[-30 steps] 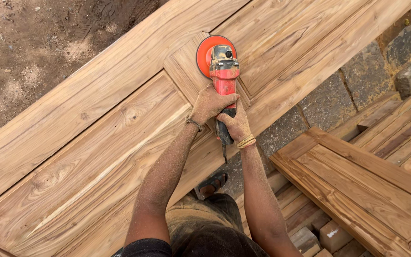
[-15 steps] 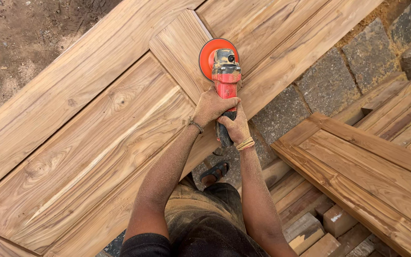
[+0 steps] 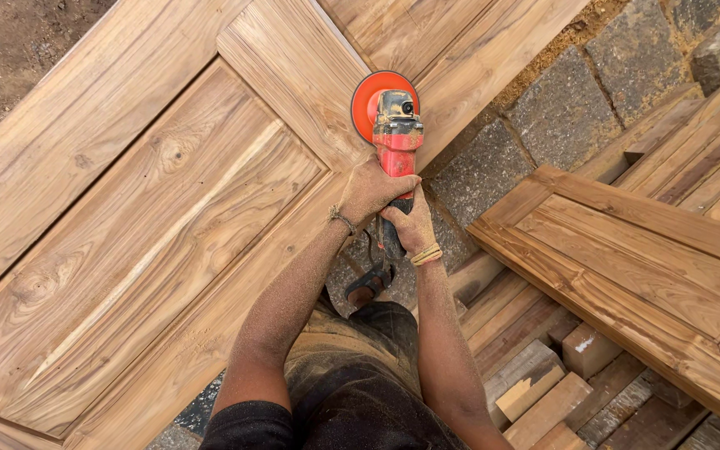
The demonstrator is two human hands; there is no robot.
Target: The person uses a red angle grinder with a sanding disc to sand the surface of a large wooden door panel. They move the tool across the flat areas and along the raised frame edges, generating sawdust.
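Observation:
A red hand-held disc sander with an orange round pad rests on a large panelled wooden door lying flat. The pad sits on the door's near frame rail, close to its edge. My left hand grips the sander's body just behind the head. My right hand wraps the rear of the handle, right below the left hand. Both forearms are coated with sawdust. The sander's cord hangs down below my hands.
A second panelled door lies at the right over stacked timber and short wood blocks. Grey stone paving shows between the doors. Bare dirt lies at the top left. My sandalled foot stands below the sander.
The sander has slid along the door toward its near edge rail, both hands still gripping it. The view has shifted, so the door appears further up and left.

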